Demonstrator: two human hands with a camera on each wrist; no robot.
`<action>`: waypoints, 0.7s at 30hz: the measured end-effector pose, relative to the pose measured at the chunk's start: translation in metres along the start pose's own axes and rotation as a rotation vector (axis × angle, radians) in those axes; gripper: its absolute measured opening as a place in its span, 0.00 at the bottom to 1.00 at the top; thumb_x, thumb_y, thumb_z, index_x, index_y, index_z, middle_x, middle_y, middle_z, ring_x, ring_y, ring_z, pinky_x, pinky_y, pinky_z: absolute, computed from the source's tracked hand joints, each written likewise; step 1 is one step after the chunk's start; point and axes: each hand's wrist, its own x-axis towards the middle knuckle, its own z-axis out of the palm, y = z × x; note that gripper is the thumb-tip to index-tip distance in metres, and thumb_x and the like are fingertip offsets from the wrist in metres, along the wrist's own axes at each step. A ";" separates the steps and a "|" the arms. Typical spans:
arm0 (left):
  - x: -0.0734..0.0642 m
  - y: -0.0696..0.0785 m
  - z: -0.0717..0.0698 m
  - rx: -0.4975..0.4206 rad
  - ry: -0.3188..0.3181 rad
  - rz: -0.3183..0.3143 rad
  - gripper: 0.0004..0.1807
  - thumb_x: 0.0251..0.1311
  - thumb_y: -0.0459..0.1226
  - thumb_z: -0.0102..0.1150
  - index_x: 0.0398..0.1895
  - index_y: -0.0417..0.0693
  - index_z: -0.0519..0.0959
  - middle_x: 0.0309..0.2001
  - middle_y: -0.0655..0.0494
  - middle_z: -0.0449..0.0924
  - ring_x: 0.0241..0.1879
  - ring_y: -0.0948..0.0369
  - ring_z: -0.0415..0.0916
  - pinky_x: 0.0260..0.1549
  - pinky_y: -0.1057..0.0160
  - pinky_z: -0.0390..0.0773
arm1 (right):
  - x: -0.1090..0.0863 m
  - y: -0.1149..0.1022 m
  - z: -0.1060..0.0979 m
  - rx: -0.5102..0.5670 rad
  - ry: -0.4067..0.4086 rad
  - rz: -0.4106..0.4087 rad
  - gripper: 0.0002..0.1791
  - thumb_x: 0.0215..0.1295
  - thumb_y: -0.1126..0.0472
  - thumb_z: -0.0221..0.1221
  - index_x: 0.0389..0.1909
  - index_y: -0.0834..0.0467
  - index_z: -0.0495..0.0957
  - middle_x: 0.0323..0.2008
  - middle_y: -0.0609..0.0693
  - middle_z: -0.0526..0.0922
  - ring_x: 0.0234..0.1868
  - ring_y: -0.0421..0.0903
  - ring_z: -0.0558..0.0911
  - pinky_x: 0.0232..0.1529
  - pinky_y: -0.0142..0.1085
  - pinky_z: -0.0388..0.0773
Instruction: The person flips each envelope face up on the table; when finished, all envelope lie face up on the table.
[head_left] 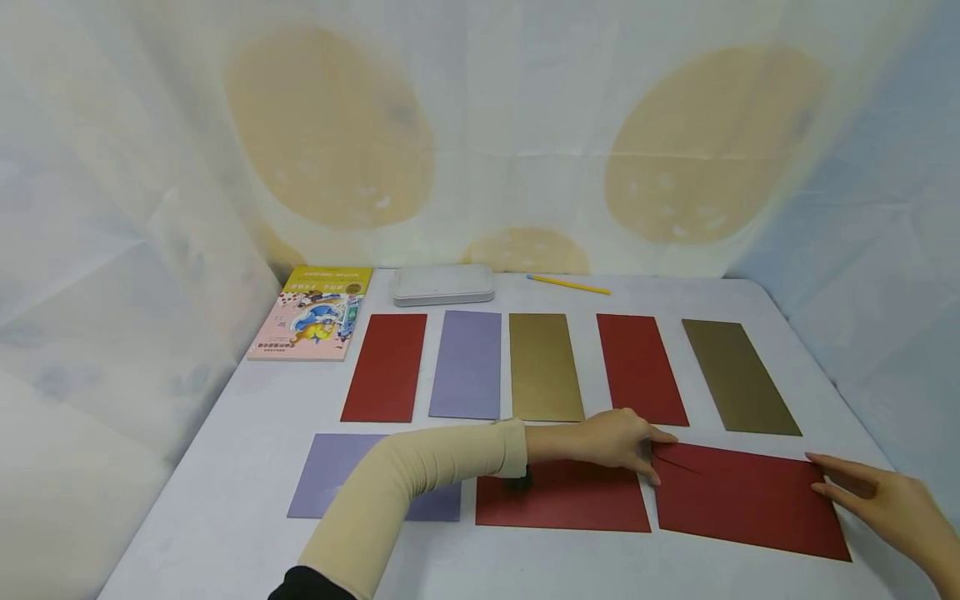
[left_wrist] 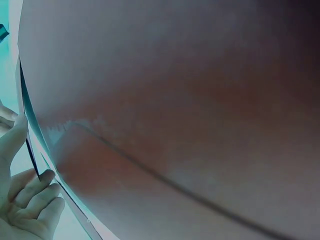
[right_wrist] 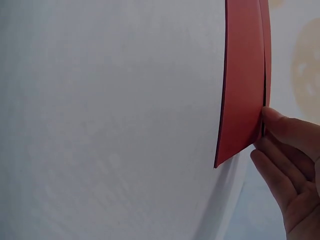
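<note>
A: What do we see first, going by size?

B: We see a pale fabric backdrop [head_left: 525, 167] printed with round yellowish shapes, and before it a white table [head_left: 225, 500].

A: What do we find big on the table?

B: Across the near side we see a beige sleeve [head_left: 427, 467] on the left arm. The held red card [head_left: 750, 500] is at the right end of the near row. Just beside it, to its left, we have the middle red card [head_left: 562, 504], then the front purple card [head_left: 330, 471], partly hidden by the sleeve.

A: And farther back?

B: At the far left we see an illustrated book [head_left: 311, 312]. Right of it stretches a row of upright-laid cards: a back-left red card [head_left: 384, 367], a back purple card [head_left: 465, 367], a gold card [head_left: 546, 367], a back-right red card [head_left: 641, 367] and an olive card [head_left: 741, 377].

A: How do we find the fingers?

B: The left hand [head_left: 615, 437] pinches the held card's upper left corner, where we notice creases. The right hand [head_left: 892, 504] pinches its upper right corner between thumb and fingers; that end casts a shadow on the table.

A: And the smallest things?

B: Behind the cards we see a whitish case [head_left: 443, 286], then a yellow pencil [head_left: 570, 285].
</note>
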 end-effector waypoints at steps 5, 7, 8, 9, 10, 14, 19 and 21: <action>0.000 0.000 0.002 0.003 -0.016 -0.011 0.36 0.51 0.53 0.70 0.64 0.54 0.74 0.31 0.67 0.83 0.26 0.75 0.64 0.27 0.81 0.65 | 0.001 -0.001 0.001 0.005 -0.032 0.011 0.28 0.51 0.56 0.72 0.49 0.71 0.80 0.40 0.72 0.81 0.36 0.66 0.81 0.24 0.39 0.79; -0.002 0.000 0.002 0.002 -0.021 -0.012 0.35 0.52 0.52 0.70 0.64 0.54 0.75 0.42 0.66 0.84 0.29 0.76 0.67 0.29 0.81 0.66 | 0.001 -0.002 0.001 0.018 -0.056 0.021 0.29 0.53 0.56 0.71 0.50 0.71 0.79 0.42 0.74 0.80 0.38 0.68 0.80 0.25 0.41 0.80; -0.003 0.000 0.002 0.001 -0.026 -0.011 0.35 0.52 0.52 0.70 0.64 0.55 0.74 0.46 0.66 0.84 0.29 0.76 0.68 0.29 0.81 0.66 | 0.000 -0.003 0.001 0.022 -0.067 0.024 0.29 0.53 0.56 0.71 0.51 0.71 0.78 0.43 0.74 0.79 0.39 0.69 0.80 0.26 0.41 0.80; -0.004 0.001 0.001 -0.004 -0.033 -0.006 0.34 0.53 0.52 0.69 0.64 0.55 0.74 0.50 0.66 0.82 0.29 0.76 0.68 0.29 0.81 0.66 | -0.001 -0.003 0.000 0.025 -0.081 0.026 0.29 0.54 0.55 0.70 0.52 0.71 0.78 0.44 0.75 0.79 0.40 0.69 0.80 0.26 0.41 0.81; -0.005 0.001 0.000 -0.007 -0.041 0.000 0.34 0.53 0.51 0.69 0.64 0.55 0.74 0.53 0.67 0.80 0.30 0.77 0.69 0.30 0.82 0.66 | -0.003 -0.005 -0.001 0.026 -0.095 0.028 0.30 0.55 0.55 0.70 0.52 0.71 0.77 0.45 0.75 0.78 0.41 0.70 0.80 0.26 0.40 0.81; -0.011 0.004 -0.003 -0.030 -0.089 0.035 0.33 0.56 0.51 0.67 0.66 0.56 0.72 0.54 0.67 0.79 0.29 0.76 0.67 0.30 0.82 0.66 | -0.006 -0.009 -0.004 0.016 -0.110 0.001 0.31 0.54 0.53 0.70 0.52 0.71 0.78 0.45 0.73 0.80 0.40 0.63 0.83 0.27 0.38 0.80; -0.016 0.006 -0.001 -0.010 -0.127 0.055 0.35 0.57 0.51 0.66 0.67 0.56 0.70 0.46 0.69 0.81 0.28 0.78 0.68 0.32 0.83 0.65 | -0.006 -0.015 -0.003 0.014 -0.122 -0.038 0.29 0.51 0.54 0.72 0.50 0.68 0.81 0.44 0.69 0.81 0.35 0.36 0.82 0.28 0.35 0.80; -0.017 0.006 0.001 -0.002 -0.131 0.056 0.35 0.56 0.52 0.67 0.67 0.56 0.70 0.43 0.69 0.82 0.28 0.79 0.68 0.33 0.83 0.65 | -0.006 -0.017 -0.001 0.014 -0.128 -0.042 0.28 0.50 0.54 0.73 0.49 0.68 0.81 0.44 0.69 0.82 0.35 0.29 0.79 0.29 0.35 0.81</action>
